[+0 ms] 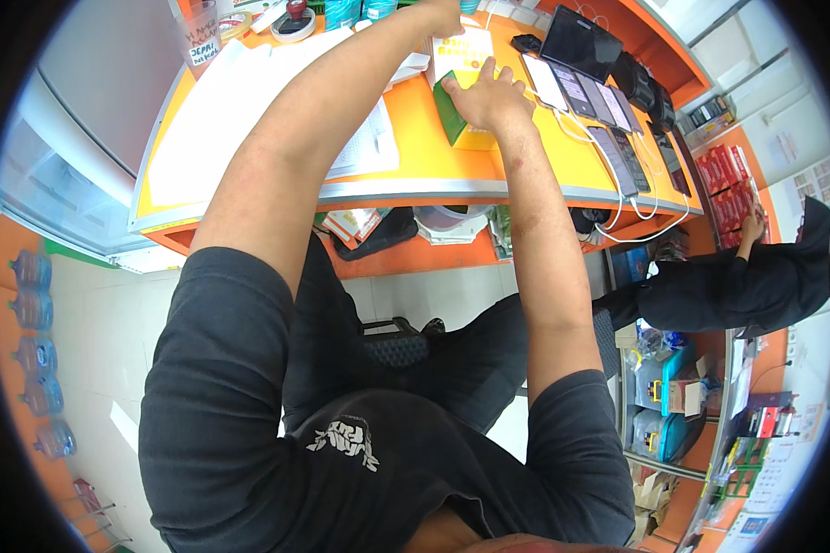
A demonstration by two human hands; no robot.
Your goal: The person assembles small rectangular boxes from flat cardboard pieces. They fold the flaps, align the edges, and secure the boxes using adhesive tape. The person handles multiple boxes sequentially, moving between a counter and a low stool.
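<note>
My right hand (496, 101) lies over a green and yellow box (452, 118) near the front of the desk. Its fingers are spread, with the thumb at the box's left edge. Just beyond stands a white box (459, 53) with yellow-orange print. At its upper edge is my left hand (445, 17), partly cut off by the top of the picture, so its fingers are hardly visible. Loose white papers (364, 147) lie under and beside my left forearm.
Several phones (599, 97) with white charging cables lie on the desk's right, before a dark tablet (581, 44). A plastic cup (199, 41), tape roll (234, 25) and stamp (295, 13) stand back left. At right, a person in black (719, 290) reaches toward red boxes (730, 194).
</note>
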